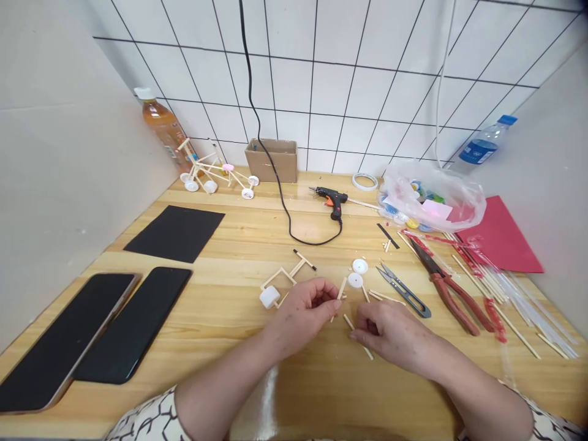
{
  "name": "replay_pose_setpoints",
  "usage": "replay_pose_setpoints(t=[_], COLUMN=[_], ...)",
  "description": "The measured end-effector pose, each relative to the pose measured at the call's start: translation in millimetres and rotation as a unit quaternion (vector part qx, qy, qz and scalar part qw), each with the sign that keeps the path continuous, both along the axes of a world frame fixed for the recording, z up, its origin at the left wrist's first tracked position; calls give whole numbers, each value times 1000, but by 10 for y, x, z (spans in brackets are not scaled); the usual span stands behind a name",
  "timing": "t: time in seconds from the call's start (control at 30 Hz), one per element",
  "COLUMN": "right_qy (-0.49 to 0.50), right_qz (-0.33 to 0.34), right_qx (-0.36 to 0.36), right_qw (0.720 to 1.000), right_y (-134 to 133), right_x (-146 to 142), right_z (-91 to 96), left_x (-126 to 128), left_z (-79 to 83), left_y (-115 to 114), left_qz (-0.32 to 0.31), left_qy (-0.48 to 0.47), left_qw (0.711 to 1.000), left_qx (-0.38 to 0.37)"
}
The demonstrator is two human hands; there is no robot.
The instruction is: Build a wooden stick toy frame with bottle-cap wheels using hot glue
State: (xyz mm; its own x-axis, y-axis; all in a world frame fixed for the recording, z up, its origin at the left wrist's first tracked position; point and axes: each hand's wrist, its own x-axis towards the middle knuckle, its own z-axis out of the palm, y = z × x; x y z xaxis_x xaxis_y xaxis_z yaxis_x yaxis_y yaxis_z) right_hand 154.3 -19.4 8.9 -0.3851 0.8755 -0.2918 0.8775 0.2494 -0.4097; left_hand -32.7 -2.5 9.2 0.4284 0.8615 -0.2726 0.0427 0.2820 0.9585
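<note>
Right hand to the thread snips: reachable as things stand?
Probably yes. The thread snips lie on the bare table just beyond the right hand, with nothing between them. Its fingers are on a wooden stick, so it would likely have to let go first.

I'm viewing a wooden table [239, 245]. A black sheet [175, 233], glue gun [333, 199], snips [404, 291], red pliers [452, 288] and a loose wooden stick [369, 353] are lying on it.

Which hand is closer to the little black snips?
Right. The right hand lies just below and left of the snips; the left hand, pinching a thin wooden stick, is farther left, beyond the white discs.
</note>
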Motion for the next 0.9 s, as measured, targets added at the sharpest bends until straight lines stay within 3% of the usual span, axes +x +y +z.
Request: replay_pose_setpoints(t=[0.1,0.3,0.53,0.9], right_qy=[21,43,-21,-13], right_qz=[-11,-16,29,16], right_qx=[51,228,240,236], right_qw=[998,973,970,971], right_y=[56,196,289,324], right_x=[49,166,66,-19], right_z=[-20,-163,-186,-180], left_x=[3,22,16,7], left_z=[-11,-48,-30,-39], left_y=[-4,-26,-33,-33], left_qz=[-5,-19,-15,-18], left_qy=[-11,-20,-27,-22], left_qw=[1000,1000,1000,1000], left_qx=[-8,-8,4,10])
